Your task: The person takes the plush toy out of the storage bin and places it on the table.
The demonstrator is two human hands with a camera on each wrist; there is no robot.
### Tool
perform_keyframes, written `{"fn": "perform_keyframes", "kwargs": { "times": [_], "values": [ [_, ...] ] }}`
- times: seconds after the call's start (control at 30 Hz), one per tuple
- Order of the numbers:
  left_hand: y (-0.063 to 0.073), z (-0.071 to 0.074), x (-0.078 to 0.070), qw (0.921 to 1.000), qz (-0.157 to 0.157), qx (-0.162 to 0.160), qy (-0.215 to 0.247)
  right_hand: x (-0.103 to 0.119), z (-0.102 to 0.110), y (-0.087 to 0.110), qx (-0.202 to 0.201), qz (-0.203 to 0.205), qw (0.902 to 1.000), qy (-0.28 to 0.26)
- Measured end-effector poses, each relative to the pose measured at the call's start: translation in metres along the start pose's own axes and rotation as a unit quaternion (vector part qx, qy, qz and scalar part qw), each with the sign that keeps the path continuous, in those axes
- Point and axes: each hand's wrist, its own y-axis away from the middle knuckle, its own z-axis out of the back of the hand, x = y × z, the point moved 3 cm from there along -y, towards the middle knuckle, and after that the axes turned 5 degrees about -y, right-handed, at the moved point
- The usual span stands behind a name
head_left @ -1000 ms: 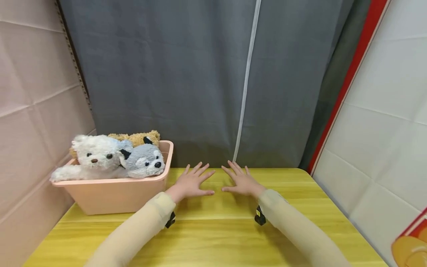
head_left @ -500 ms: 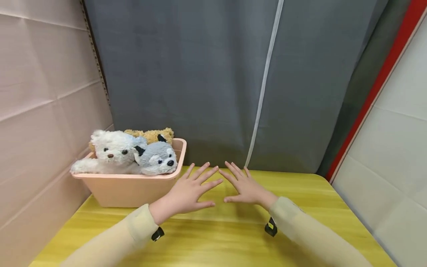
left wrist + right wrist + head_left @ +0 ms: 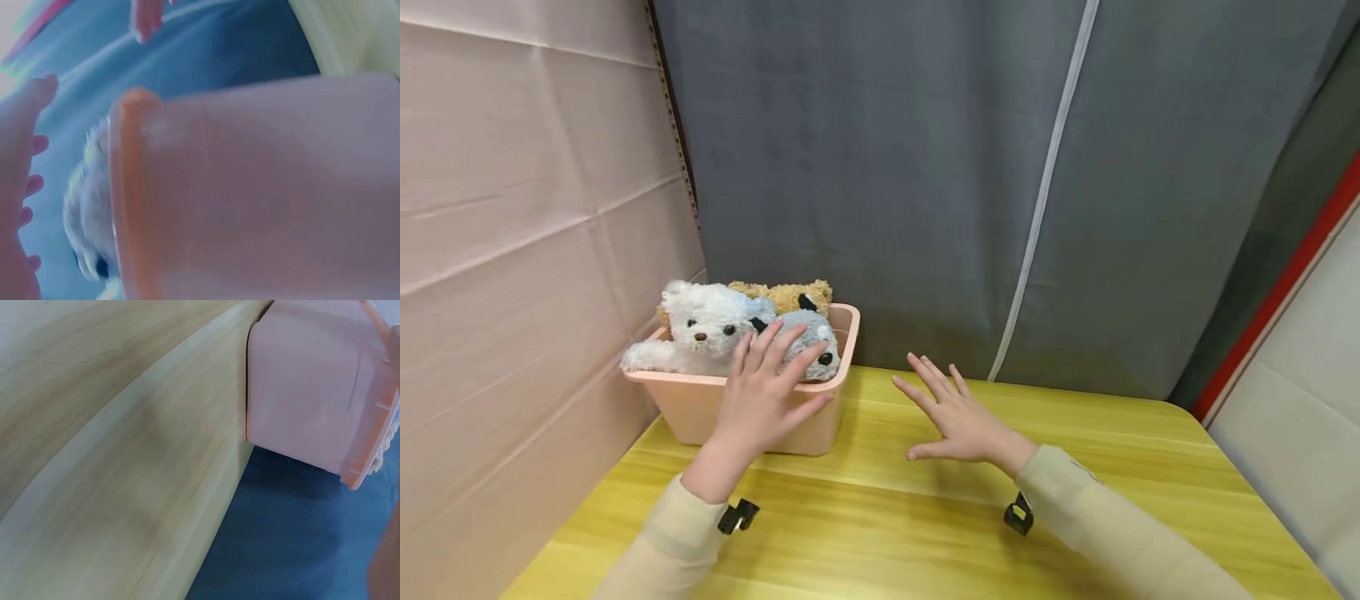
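A pink plastic bin (image 3: 700, 408) stands at the table's back left, holding several plush toys. Among them are a white plush bear (image 3: 703, 321), a grey-and-white plush dog (image 3: 820, 337) and a tan plush toy (image 3: 790, 296) behind. My left hand (image 3: 756, 408), fingers spread, is in front of the bin and covers part of the grey dog; the left wrist view shows the hand (image 3: 15, 187) apart from the bin's rim (image 3: 134, 206). To the right of the bin, my right hand (image 3: 962, 425) hovers over the table with spread fingers, holding nothing.
The yellow wood-grain table (image 3: 880, 533) reaches back to a grey curtain (image 3: 880, 167) with a pale vertical strip. A pale fabric wall (image 3: 512, 250) rises close at the left of the bin. White fabric (image 3: 1300, 358) hangs along the right side.
My left hand has moved left, from beside the bin to in front of it. My right hand has stayed over the table, fingers spread. The head view has turned left.
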Motion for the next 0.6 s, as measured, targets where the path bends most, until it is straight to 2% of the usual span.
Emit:
{"fn": "perform_keyframes", "kwargs": {
  "times": [0.1, 0.17, 0.3, 0.4, 0.6],
  "values": [
    [0.007, 0.003, 0.012, 0.9986, 0.014, -0.051, -0.003, 0.002, 0.001, -0.004, -0.015, 0.016, 0.9997, 0.008],
    [0.013, 0.005, 0.016, 0.997, 0.024, -0.073, -0.002, 0.004, 0.002, -0.006, -0.024, 0.028, 0.9993, 0.007],
    [0.021, 0.008, 0.022, 0.9948, 0.038, -0.093, 0.013, 0.006, 0.003, -0.009, -0.033, 0.042, 0.9986, 0.003],
    [0.023, 0.009, 0.027, 0.9943, 0.046, -0.093, 0.023, 0.007, 0.005, -0.012, -0.033, 0.049, 0.9982, 0.001],
    [0.026, 0.008, 0.033, 0.9965, 0.063, -0.051, 0.018, 0.006, 0.008, -0.016, -0.023, 0.054, 0.9983, 0.004]
  ]
}}
